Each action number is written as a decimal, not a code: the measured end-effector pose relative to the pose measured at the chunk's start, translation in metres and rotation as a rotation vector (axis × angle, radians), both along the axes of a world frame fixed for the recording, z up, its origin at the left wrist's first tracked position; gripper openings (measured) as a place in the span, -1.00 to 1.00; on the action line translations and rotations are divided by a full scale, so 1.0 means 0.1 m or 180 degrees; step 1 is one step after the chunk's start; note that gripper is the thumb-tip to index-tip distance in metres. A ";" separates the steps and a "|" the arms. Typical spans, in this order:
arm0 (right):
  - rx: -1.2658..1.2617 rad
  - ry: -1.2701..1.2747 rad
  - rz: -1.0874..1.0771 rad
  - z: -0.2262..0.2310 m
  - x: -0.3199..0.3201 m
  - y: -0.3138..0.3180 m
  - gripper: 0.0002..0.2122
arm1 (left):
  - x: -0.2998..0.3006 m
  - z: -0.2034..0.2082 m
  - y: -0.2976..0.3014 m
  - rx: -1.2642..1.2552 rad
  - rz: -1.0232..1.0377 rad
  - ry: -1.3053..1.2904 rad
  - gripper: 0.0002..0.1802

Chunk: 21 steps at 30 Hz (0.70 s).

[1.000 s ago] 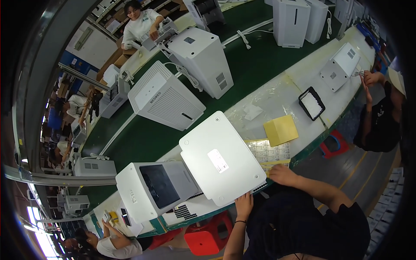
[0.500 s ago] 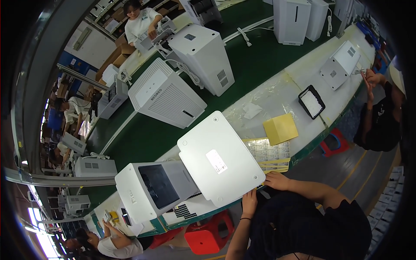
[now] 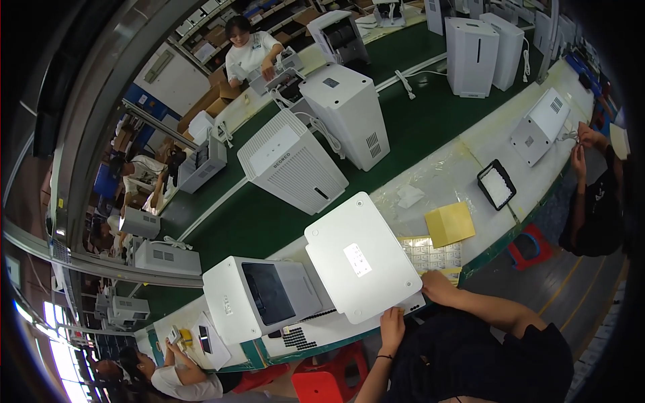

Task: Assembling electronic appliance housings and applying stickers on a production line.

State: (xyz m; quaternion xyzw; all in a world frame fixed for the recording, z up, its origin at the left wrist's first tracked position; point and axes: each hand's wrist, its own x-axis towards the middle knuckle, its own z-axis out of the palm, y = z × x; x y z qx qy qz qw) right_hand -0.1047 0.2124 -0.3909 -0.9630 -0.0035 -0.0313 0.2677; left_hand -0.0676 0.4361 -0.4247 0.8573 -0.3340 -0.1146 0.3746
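Observation:
In front of me a white appliance lies with its flat, round-cornered base point(image 3: 379, 282) facing up; a printed white label point(image 3: 357, 260) is stuck near its middle. My left hand point(image 3: 392, 326), with a dark band at the wrist, is at the base's near edge, fingers drawn together. My right hand point(image 3: 440, 287) is beside the base's right corner with curled fingers. What either hand pinches is too small to make out. Sheets of labels point(image 3: 433, 254) lie just beyond my right hand, partly under a yellow paper point(image 3: 450, 225).
Left of the base lies another white appliance point(image 3: 232, 289) with a dark window, near rows of small black pads point(image 3: 299, 338). Finished-looking white units point(image 3: 295, 161) stand on the green belt point(image 3: 420, 134). A black tray point(image 3: 497, 185) holds white pieces. Red stools point(image 3: 329, 379) stand below; co-workers sit around.
The view has shifted, so the bench and appliances appear lower and farther right. My right hand's fingers are more curled, while both hands stay by the base's near corner.

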 end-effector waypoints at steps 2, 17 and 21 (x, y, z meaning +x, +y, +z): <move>0.0283 -0.0318 -0.0777 0.33 0.19 -0.19 -0.92 | 0.06 0.28 0.05 -0.0363 0.0605 -0.0177 -0.89; 0.0626 -0.1625 -0.0084 2.89 1.66 -0.02 -0.84 | 0.67 1.10 0.45 -0.3035 0.2467 0.1313 -0.86; 0.0575 -0.1317 -0.0115 2.95 1.69 0.05 -0.85 | 0.72 1.32 0.49 -0.3147 0.2615 0.1449 -0.88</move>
